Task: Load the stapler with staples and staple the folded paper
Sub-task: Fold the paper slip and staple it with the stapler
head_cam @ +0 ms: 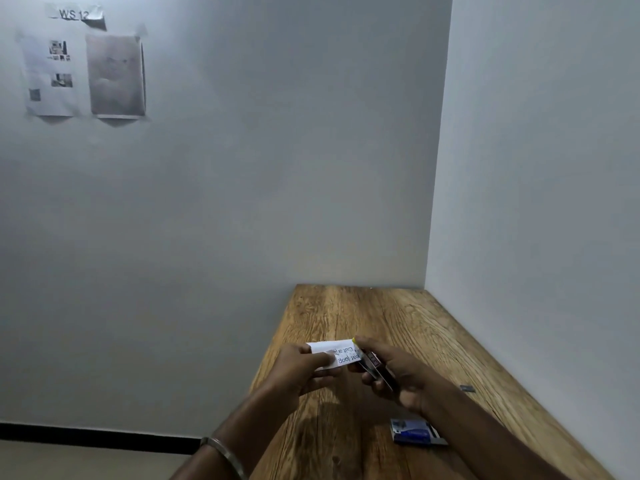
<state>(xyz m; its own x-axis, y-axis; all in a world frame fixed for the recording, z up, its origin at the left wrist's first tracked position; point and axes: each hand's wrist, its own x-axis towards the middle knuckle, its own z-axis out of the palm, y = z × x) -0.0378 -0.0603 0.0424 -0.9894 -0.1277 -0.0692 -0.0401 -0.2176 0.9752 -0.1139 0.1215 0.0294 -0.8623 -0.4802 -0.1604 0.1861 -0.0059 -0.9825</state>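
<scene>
I see my left hand (304, 367) pinching the folded paper (334, 355) above the table (346, 306); my right hand (391, 370), at three o'clock, grips the stapler (374, 367) on its edge. Loading looks finished; stapling seems underway. Staple box (414, 432) lies at five o'clock.

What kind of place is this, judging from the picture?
Probably a numbered workstation in a plain room: a label reading WS 12, printed sheets taped on the bare wall, and a wooden table in the corner.

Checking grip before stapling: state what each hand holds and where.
Left hand pinches the folded paper at its left end; right hand grips the stapler around its body.
</scene>
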